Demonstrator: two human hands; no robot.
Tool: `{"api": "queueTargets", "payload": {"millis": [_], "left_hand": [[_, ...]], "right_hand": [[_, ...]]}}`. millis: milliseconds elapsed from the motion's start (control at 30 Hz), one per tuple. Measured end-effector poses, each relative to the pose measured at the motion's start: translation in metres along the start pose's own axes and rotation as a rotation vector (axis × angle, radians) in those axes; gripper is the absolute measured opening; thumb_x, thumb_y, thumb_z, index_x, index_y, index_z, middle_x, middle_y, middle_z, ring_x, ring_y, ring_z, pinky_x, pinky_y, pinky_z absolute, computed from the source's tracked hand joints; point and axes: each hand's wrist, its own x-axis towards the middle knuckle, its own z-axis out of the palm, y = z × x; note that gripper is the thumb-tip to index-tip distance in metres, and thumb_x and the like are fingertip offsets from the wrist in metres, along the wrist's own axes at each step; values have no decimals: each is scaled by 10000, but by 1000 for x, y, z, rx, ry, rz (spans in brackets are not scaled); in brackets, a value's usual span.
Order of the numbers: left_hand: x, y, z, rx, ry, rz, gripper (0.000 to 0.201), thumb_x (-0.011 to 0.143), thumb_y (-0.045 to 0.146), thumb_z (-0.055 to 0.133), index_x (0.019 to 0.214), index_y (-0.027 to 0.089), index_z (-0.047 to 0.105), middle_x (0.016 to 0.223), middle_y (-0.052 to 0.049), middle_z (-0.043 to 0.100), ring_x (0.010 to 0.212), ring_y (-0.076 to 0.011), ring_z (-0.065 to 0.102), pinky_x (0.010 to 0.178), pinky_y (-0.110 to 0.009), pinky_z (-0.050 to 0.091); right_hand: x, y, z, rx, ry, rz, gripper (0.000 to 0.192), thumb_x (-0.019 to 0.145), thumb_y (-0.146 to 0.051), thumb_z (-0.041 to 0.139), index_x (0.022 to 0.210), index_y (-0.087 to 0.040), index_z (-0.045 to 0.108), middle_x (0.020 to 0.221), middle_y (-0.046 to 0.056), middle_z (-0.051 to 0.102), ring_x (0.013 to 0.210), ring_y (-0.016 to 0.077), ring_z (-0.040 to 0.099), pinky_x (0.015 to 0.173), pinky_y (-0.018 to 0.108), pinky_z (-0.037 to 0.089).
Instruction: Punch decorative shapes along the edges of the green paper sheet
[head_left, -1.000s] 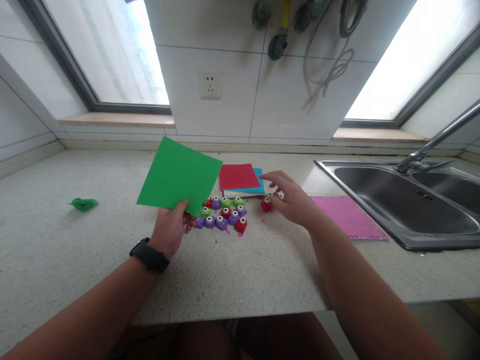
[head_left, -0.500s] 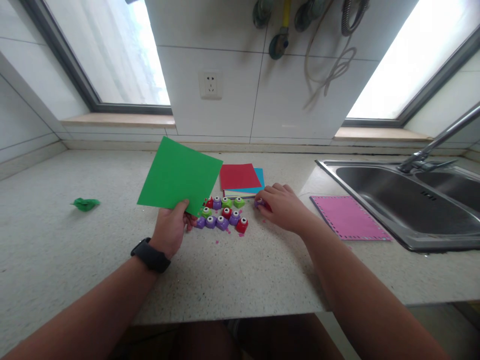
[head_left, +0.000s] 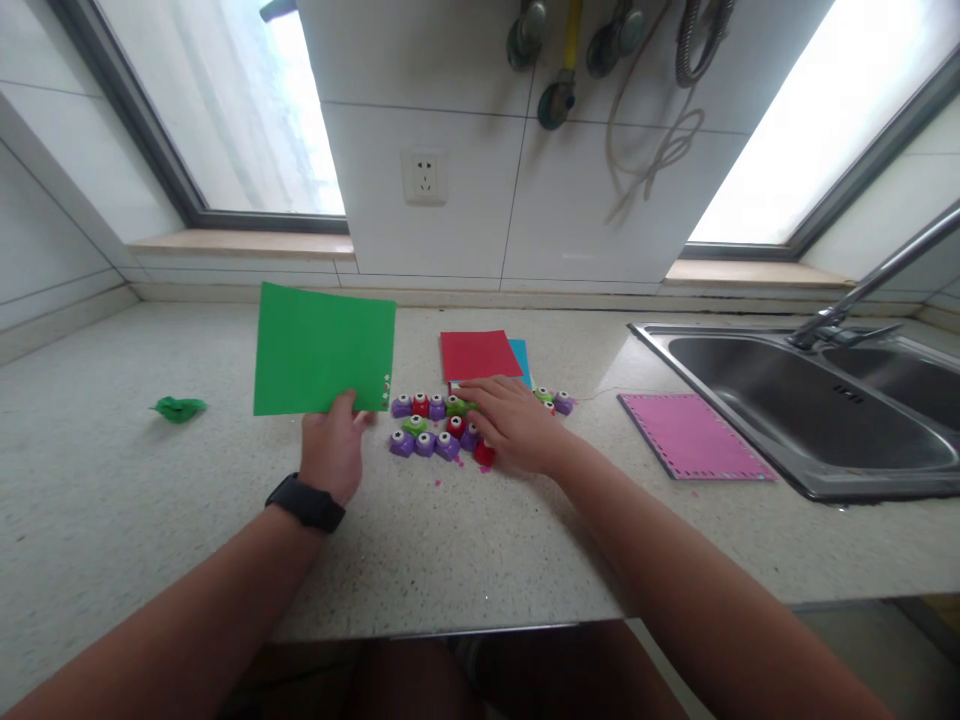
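Left hand (head_left: 330,455) raised, pinched green paper sheet (head_left: 322,350) by lower edge, held upright above countertop.
Right hand (head_left: 514,430) laid palm-down, fingers loosely spread over cluster of small paper punches (head_left: 427,425); nothing visibly gripped. Speckled stone countertop (head_left: 150,500), sink (head_left: 810,410) right, windows behind.

Hidden and cut-off bits

The right hand (head_left: 514,430) covers some small plastic paper punches (head_left: 424,443). The red paper sheet (head_left: 478,354) hides most of the blue paper sheet (head_left: 521,355). The steel sink (head_left: 810,410) runs off the edge.
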Motion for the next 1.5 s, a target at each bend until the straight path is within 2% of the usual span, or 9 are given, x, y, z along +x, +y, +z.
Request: {"api": "queueTargets", "payload": {"millis": [200, 400, 633, 800, 1067, 1233, 1300, 1367, 1500], "left_hand": [[-4, -6, 11, -244, -79, -48, 268, 796, 346, 695, 973, 158, 626, 974, -87, 731, 821, -221, 730, 723, -353, 605], [-4, -10, 12, -191, -38, -36, 326, 792, 336, 700, 1040, 133, 641, 954, -81, 725, 723, -212, 713, 668, -390, 626], [-2, -13, 11, -215, -22, -34, 300, 772, 332, 718, 986, 135, 644, 855, -50, 727, 692, -212, 714, 701, -413, 635], [-2, -17, 9, -191, -58, -68, 326, 782, 356, 720, 992, 122, 636, 779, -53, 725, 671, -230, 724, 700, -418, 633], [-11, -10, 12, -104, -42, 13, 292, 799, 350, 727, 1002, 153, 653, 1122, -106, 735, 985, -277, 729, 823, -401, 622], [-16, -7, 9, 59, -47, 120, 275, 828, 403, 710, 966, 165, 694, 1157, -110, 737, 1141, -292, 673, 1021, -425, 524], [-17, -7, 7, 176, -44, 200, 255, 849, 423, 687, 897, 174, 717, 1084, -98, 756, 1123, -275, 672, 1073, -401, 469], [-19, -6, 4, 267, -54, 239, 279, 871, 440, 654, 778, 184, 715, 918, -81, 767, 970, -256, 699, 1015, -378, 487], [-28, -1, 4, 318, -139, 233, 423, 907, 440, 600, 553, 209, 615, 615, -44, 681, 656, -206, 651, 763, -334, 520]], "right_hand": [[4, -4, 8, 17, -76, -35, 463, 1094, -379, 329, 1514, -232, 461, 1580, 64, 474, 1447, 203, 431, 1146, 422, 323], [8, -7, 12, 4, -140, -33, 494, 1076, -486, 372, 1515, -285, 475, 1641, 70, 372, 1493, 250, 361, 1152, 488, 260], [7, -8, 7, 43, -98, -49, 402, 1055, -501, 451, 1296, -266, 672, 1431, 74, 610, 1330, 257, 510, 1079, 456, 283], [9, -8, 8, 76, 18, 130, 400, 1091, -424, 385, 1379, -260, 610, 1367, 69, 661, 1234, 251, 538, 1040, 453, 278], [13, 1, 19, 66, 44, 249, 251, 918, -397, 717, 1139, -279, 726, 1144, 55, 750, 1178, 316, 552, 995, 492, 310], [13, 2, 19, 96, 85, 283, 154, 892, -285, 747, 1040, -251, 718, 1068, 70, 744, 1154, 301, 591, 1015, 507, 322], [12, 4, 19, 154, 125, 290, 124, 906, -244, 720, 1026, -236, 691, 1085, 73, 737, 1142, 294, 607, 1044, 526, 324], [11, 6, 18, 313, 185, 293, 109, 925, -207, 674, 1028, -229, 650, 1085, 73, 728, 1115, 273, 628, 1037, 507, 379], [5, 9, 13, 908, 323, 308, 115, 965, -259, 591, 1075, -240, 565, 1121, 65, 661, 967, 206, 680, 870, 413, 544]]}}
